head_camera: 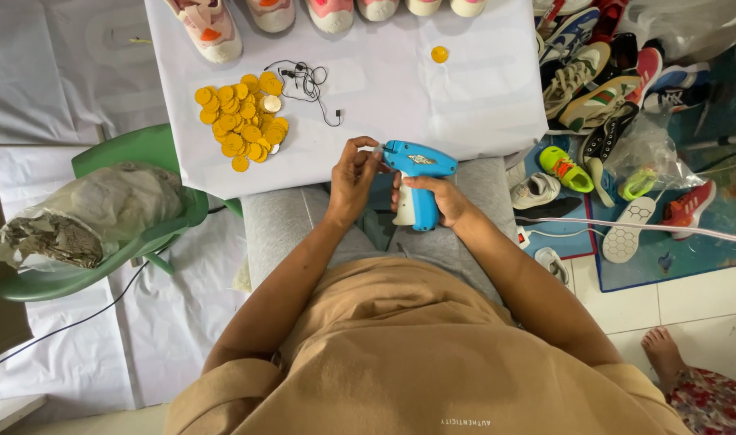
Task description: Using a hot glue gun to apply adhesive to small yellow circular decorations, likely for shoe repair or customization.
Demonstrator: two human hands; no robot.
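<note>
**Tagging gun gripped over the lap, fingers at its tip**

Tagging gun, blue with a white handle, sits over the person's lap at the near edge of the white-covered table. The right hand has its fingers curled tight around the handle. The left hand reaches to the gun's front end, fingertips pinched together at the needle tip; whatever they pinch is too small to tell.

On the tabletop beyond the hands lies a heap of round yellow tags, with a tangle of thin black string just beside it and one lone yellow tag well apart to the right. A row of sneakers lines the far edge. A green plastic chair holding a crumpled bag stands to the left; loose shoes crowd the floor to the right.
</note>
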